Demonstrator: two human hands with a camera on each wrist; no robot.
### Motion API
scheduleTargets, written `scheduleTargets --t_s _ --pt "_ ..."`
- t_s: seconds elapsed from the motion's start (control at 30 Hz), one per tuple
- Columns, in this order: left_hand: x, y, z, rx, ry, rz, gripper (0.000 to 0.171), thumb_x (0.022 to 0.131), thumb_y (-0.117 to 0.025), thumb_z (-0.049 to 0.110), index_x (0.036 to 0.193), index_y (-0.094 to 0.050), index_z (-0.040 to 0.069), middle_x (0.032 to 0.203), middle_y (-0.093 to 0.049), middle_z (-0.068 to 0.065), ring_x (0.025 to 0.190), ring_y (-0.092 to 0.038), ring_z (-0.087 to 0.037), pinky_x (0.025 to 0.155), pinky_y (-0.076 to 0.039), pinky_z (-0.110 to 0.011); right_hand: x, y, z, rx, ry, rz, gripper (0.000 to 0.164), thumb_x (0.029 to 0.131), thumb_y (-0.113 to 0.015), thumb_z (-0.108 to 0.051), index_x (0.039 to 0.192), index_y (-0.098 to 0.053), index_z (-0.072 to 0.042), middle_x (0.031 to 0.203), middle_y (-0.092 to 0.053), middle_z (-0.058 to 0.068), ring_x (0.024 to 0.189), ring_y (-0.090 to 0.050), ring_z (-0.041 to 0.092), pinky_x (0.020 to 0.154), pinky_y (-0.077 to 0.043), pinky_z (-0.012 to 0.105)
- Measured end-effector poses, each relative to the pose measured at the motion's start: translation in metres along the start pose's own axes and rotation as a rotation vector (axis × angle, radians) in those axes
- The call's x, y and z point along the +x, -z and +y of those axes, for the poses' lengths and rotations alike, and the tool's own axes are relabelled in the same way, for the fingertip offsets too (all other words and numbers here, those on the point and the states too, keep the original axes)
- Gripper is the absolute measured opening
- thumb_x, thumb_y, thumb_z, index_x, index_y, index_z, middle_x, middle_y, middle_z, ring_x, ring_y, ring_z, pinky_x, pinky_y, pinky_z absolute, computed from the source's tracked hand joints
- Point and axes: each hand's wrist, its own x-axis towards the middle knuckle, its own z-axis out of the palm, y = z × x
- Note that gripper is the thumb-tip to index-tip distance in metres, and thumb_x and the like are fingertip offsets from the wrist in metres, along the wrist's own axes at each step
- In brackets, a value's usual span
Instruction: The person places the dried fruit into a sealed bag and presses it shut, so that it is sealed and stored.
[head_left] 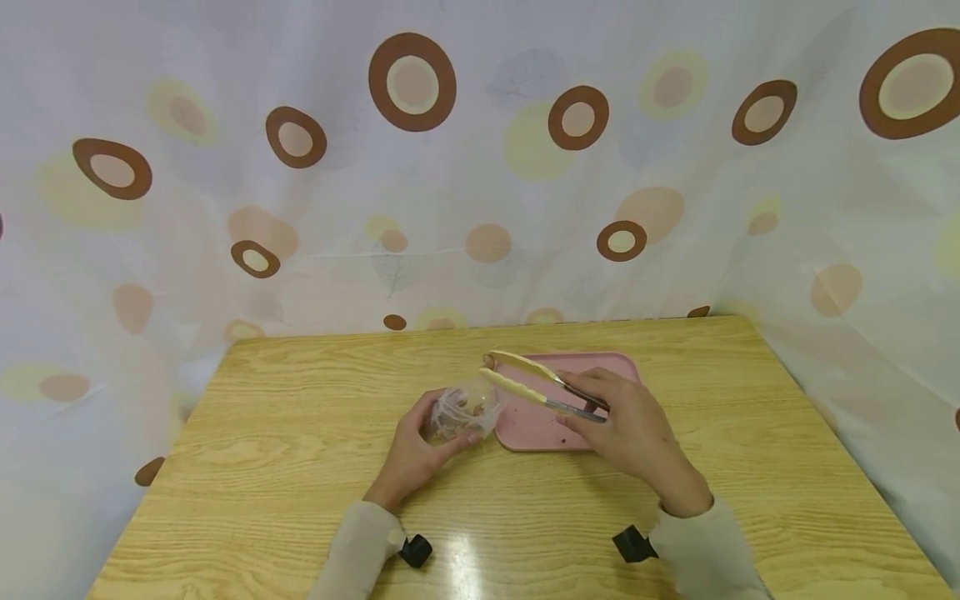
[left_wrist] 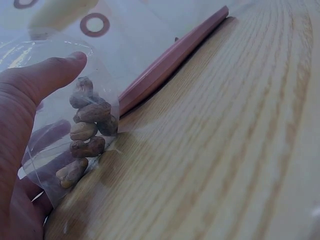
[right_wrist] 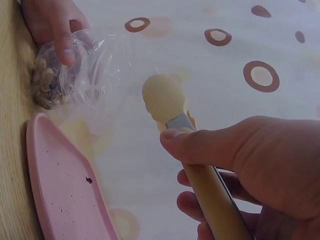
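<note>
My left hand (head_left: 420,450) holds a clear plastic bag (head_left: 487,408), with thumb and fingers around its sides and its mouth standing open. Brown, lumpy, peanut-like pieces (left_wrist: 92,112) lie inside the bag, seen through the film in the left wrist view. In my right hand (head_left: 637,429) is a pair of tongs (head_left: 517,387) with cream-coloured heads and metal handles, gripped between thumb and fingers. The tong heads are up above the bag's far side, and a small brown piece (head_left: 489,361) shows between their tips in the head view.
A pink tray (head_left: 525,429) sits to the right of the bag, partly beneath the tongs and right hand. Dark crumbs (right_wrist: 89,180) are scattered on it. The wooden table (head_left: 300,450) meets a patterned curtain (head_left: 480,183) at the back and sides.
</note>
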Motion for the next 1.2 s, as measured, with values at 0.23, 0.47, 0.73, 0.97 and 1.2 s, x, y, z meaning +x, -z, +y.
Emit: scheduleTargets --t_s 0.23,0.47,0.73,0.97,1.2 --pt "0.0001 0.0003 0.0015 -0.008 -0.004 -0.007 0.066 0.090 -0.093 0.024 0.148 -0.062 0.031 0.140 -0.071 -0.001 0.124 -0.065 -0.016 0.112 -0.048 -0.030 0.0001 0.0028 -0.0023 0.039 0.025 -0.066 0.056 0.088 -0.093 -0.016 0.141 -0.075 -0.013 0.110 -0.078 -0.002 0.073 -0.052 0.002 0.060 -0.044 0.023" --pt "-0.0006 0.0003 0.0004 -0.022 -0.009 -0.009 0.064 0.090 -0.092 0.023 0.147 -0.063 0.032 0.138 -0.071 0.002 0.125 -0.065 -0.015 0.112 -0.048 -0.029 -0.0010 0.0034 -0.0038 0.043 0.075 -0.108 0.057 0.086 -0.093 -0.011 0.140 -0.075 -0.013 0.109 -0.078 -0.001 0.074 -0.053 -0.001 0.060 -0.045 0.022" --pt "0.0001 0.0002 -0.0001 -0.028 -0.015 -0.013 0.065 0.090 -0.093 0.022 0.146 -0.063 0.032 0.138 -0.071 0.004 0.126 -0.065 -0.015 0.111 -0.048 -0.030 -0.0009 0.0017 -0.0036 0.044 0.104 -0.133 0.056 0.087 -0.093 -0.014 0.140 -0.076 -0.015 0.108 -0.078 -0.005 0.076 -0.054 -0.001 0.065 -0.048 0.023" --pt "0.0004 0.0002 0.0002 -0.024 -0.019 -0.007 0.065 0.090 -0.093 0.023 0.147 -0.063 0.030 0.139 -0.071 0.003 0.126 -0.065 -0.015 0.111 -0.049 -0.029 -0.0006 -0.0009 -0.0023 0.035 0.092 -0.152 0.055 0.087 -0.093 -0.015 0.140 -0.076 -0.015 0.110 -0.078 -0.004 0.075 -0.052 -0.001 0.068 -0.048 0.023" --pt "0.0004 0.0002 -0.0005 -0.034 -0.015 -0.011 0.065 0.089 -0.093 0.023 0.147 -0.063 0.032 0.139 -0.072 0.004 0.125 -0.066 -0.015 0.110 -0.049 -0.028 0.0003 -0.0033 0.0007 0.036 0.079 -0.172 0.055 0.089 -0.093 -0.016 0.140 -0.076 -0.015 0.112 -0.078 -0.003 0.077 -0.054 0.000 0.069 -0.049 0.024"
